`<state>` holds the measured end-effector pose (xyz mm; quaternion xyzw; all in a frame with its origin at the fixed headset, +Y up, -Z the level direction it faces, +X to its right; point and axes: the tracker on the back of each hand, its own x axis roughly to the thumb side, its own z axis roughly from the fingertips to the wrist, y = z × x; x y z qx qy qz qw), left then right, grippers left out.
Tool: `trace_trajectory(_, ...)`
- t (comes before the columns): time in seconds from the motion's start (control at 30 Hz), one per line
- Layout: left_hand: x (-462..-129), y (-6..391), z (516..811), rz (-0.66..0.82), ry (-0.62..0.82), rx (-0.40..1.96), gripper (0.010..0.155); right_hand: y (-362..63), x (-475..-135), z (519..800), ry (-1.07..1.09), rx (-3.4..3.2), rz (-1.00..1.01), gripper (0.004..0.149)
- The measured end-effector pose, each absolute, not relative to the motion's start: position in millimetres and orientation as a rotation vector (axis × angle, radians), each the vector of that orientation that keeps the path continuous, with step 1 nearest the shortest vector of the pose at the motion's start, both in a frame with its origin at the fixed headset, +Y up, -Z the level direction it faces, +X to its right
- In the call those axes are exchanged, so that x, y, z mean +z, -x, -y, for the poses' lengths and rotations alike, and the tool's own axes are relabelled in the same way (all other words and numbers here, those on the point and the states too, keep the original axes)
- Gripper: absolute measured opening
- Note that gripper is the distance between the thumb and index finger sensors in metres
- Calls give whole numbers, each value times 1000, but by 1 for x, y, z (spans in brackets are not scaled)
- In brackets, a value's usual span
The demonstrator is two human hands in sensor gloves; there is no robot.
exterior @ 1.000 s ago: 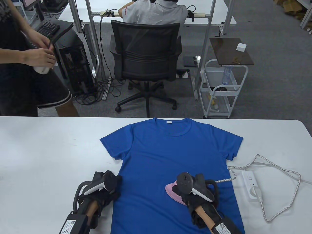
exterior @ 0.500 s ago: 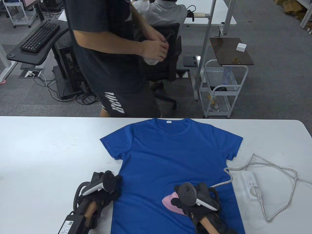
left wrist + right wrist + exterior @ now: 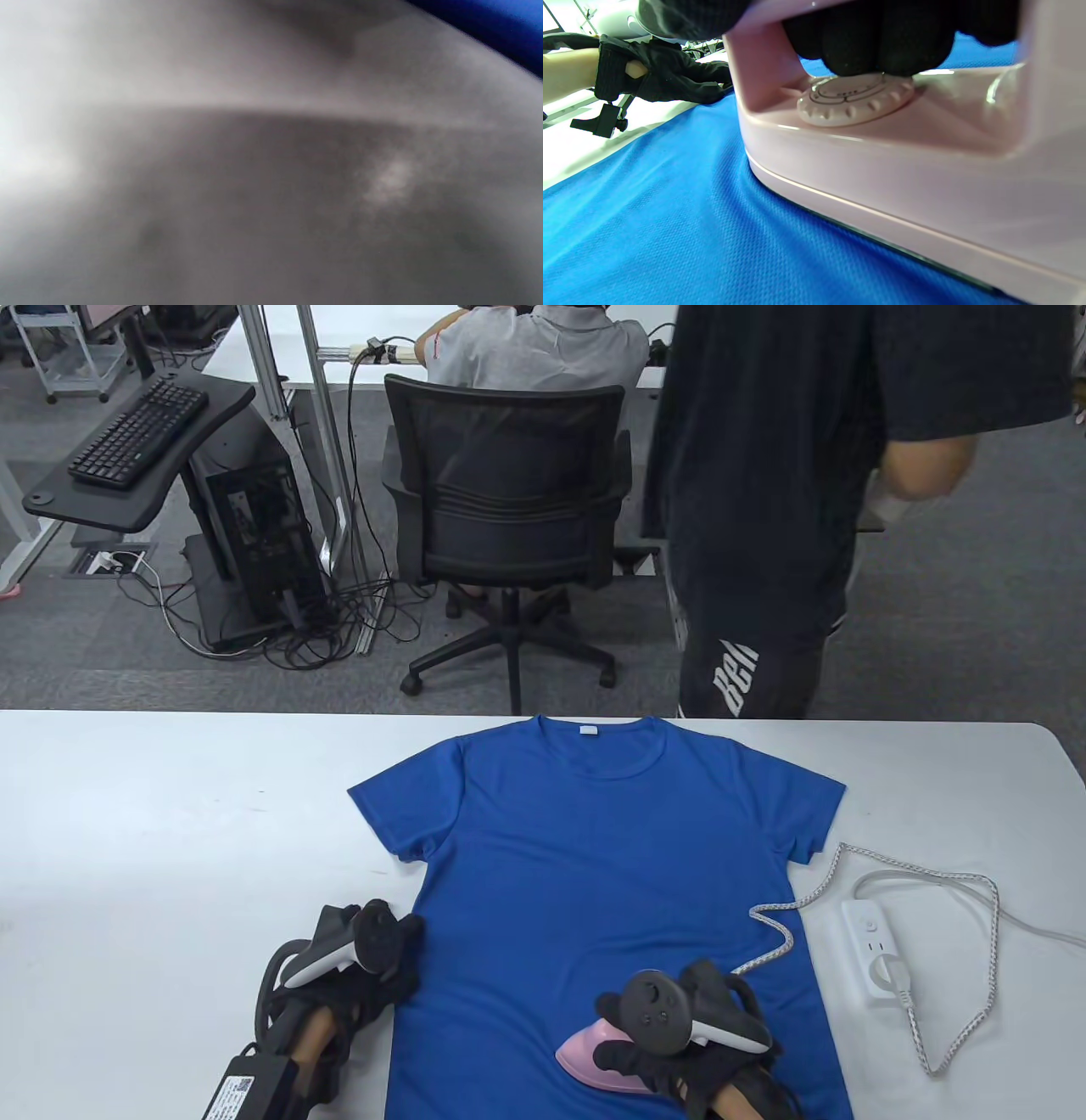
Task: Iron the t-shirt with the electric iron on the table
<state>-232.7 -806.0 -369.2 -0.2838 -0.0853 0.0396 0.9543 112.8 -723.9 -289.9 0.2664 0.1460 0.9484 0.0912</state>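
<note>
Right hand (image 3: 670, 1052) wrapped round handle of pink iron (image 3: 594, 1052); gloved fingers (image 3: 878, 42) curl under handle above dial (image 3: 855, 99). Soleplate flat on blue t-shirt (image 3: 585, 857), near table's (image 3: 127, 814) near edge, over lower hem zone.

Left hand (image 3: 373, 976) lies flat, fingers straight, pressing shirt's left side edge by near edge of table; holds nothing.

Cord (image 3: 780, 933) trails right to power strip (image 3: 874, 950) toward table's right edge.

Step judged: ironing stroke on lower body panel. Next likely: glide iron toward collar at far edge, left hand keeping cloth taut, cord slack watched.
</note>
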Motion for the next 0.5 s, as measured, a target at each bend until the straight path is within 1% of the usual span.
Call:
trace_trajectory(0.07,-369,232,806,169,576,86,73,-112,-290,724,-765,2828,-439,69)
trace_trajectory(0.2,-370,232,805,164,587,75,73,-105,-295,726,-669,2844,-380,69)
trace_trajectory(0.37,-370,232,805,164,587,77,74,-94,-310,726,-537,2856,-377,69)
trace_trajectory(0.5,-369,232,806,164,581,93,73,-81,-324,727,-454,2889,-327,69)
